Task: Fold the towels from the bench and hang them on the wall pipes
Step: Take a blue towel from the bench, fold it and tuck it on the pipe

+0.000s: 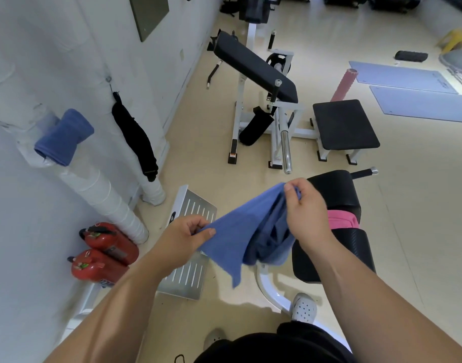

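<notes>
A blue towel hangs stretched between my two hands in front of me. My left hand pinches its near left corner. My right hand pinches the far upper corner, and the rest of the cloth sags in folds below it. A pink towel lies on the black bench just right of my right hand, partly hidden by my wrist. Another blue towel, folded, is draped over a white wall pipe at the left.
A black strap bag hangs on the wall beside a second pipe. Two red fire extinguishers lie by the wall. A slotted metal footplate sits below my left hand. Weight machines and mats stand farther off.
</notes>
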A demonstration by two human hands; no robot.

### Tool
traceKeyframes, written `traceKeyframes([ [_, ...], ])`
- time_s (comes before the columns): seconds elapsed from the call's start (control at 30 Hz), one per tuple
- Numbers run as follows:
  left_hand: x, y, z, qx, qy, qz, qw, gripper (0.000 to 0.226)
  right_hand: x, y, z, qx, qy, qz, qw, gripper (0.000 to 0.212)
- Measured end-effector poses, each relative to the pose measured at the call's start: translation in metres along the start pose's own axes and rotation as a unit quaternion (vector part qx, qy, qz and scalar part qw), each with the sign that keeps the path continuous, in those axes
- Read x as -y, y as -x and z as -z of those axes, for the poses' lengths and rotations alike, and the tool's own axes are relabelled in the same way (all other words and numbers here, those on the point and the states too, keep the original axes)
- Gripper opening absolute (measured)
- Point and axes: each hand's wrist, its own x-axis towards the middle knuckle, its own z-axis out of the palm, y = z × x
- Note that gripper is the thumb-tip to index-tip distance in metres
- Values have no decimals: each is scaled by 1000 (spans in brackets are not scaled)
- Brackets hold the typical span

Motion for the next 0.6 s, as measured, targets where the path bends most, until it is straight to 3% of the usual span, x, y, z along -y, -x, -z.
traceKeyframes([
  [0.13,-1,0,-5,-32,42,0,999,21,-12,-4,2,-21,-5,-42,999,14],
  [0.2,-12,-1,-9,-32,51,-28,998,21,-12,-3,0,78,44,-36,995,11],
  [0.3,-35,-3,-19,3,40,-61,997,19,2,11,-8,270,61,29,960,42],
  [0.37,-48,-4,-25,32,17,-70,997,17,12,20,-14,323,36,78,942,39],
  [0.47,-56,-5,-24,44,16,-83,995,12,19,24,-17,324,-9,92,942,17],
  [0.6,-48,-3,-19,21,59,-56,996,19,22,24,-16,277,-50,60,958,19],
])
